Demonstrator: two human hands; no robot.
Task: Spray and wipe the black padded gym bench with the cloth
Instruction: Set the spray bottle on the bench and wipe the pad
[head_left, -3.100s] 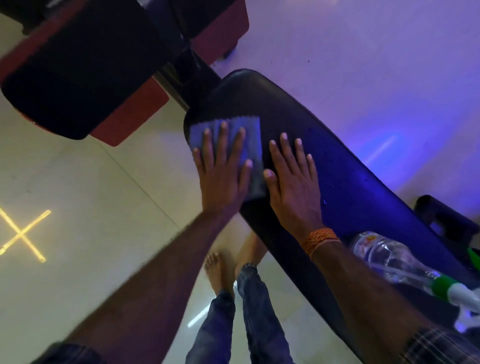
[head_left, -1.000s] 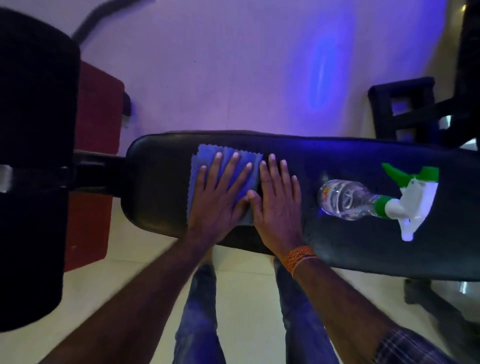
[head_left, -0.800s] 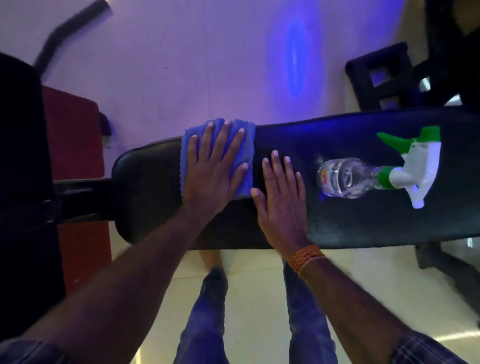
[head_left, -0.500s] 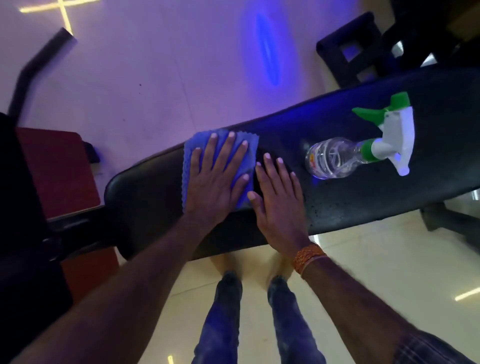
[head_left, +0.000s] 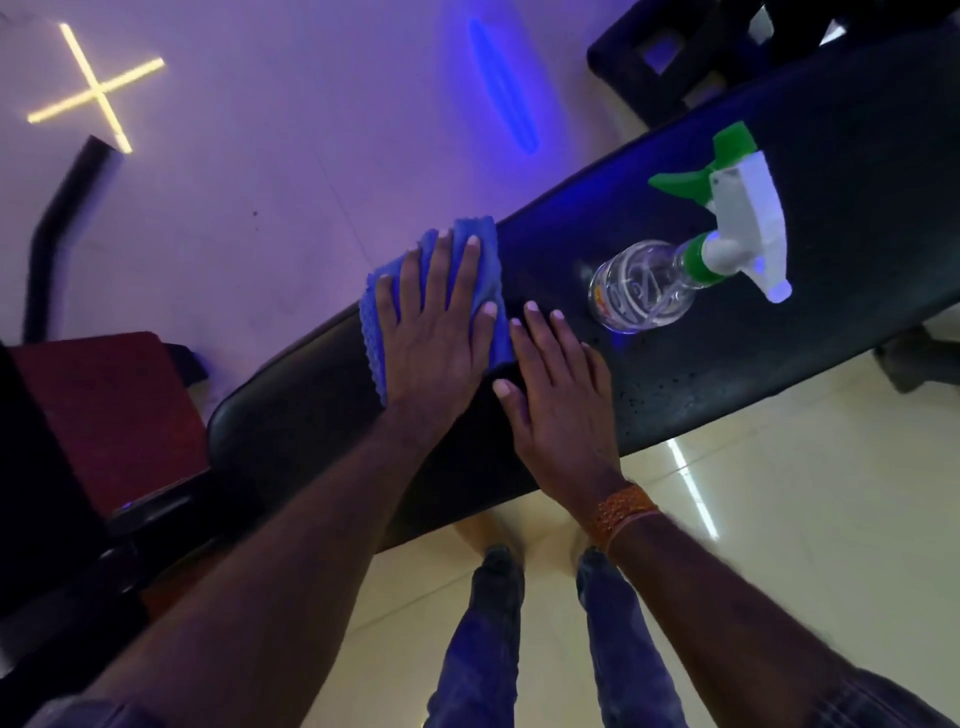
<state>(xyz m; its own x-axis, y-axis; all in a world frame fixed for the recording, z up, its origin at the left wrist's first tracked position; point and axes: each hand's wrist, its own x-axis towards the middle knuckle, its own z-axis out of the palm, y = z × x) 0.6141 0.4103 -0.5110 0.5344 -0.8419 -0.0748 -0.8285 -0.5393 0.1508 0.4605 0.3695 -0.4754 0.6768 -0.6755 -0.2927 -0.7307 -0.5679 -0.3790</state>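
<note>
The black padded bench runs diagonally from lower left to upper right. My left hand lies flat with spread fingers on the blue cloth, pressing it onto the pad near the far edge. The cloth bunches up at its far end. My right hand rests flat on the bare pad just right of the cloth, holding nothing. A clear spray bottle with a white and green trigger head lies on its side on the pad, to the right of my hands.
A dark red pad and black frame parts sit at the left end of the bench. A black bar rises at far left. More black equipment stands beyond the bench at upper right. My legs stand on the glossy floor.
My left hand has slid the cloth toward the far edge of the pad, where it now bunches. My right hand stayed flat beside it. The view has swung, so the bench now lies diagonal.
</note>
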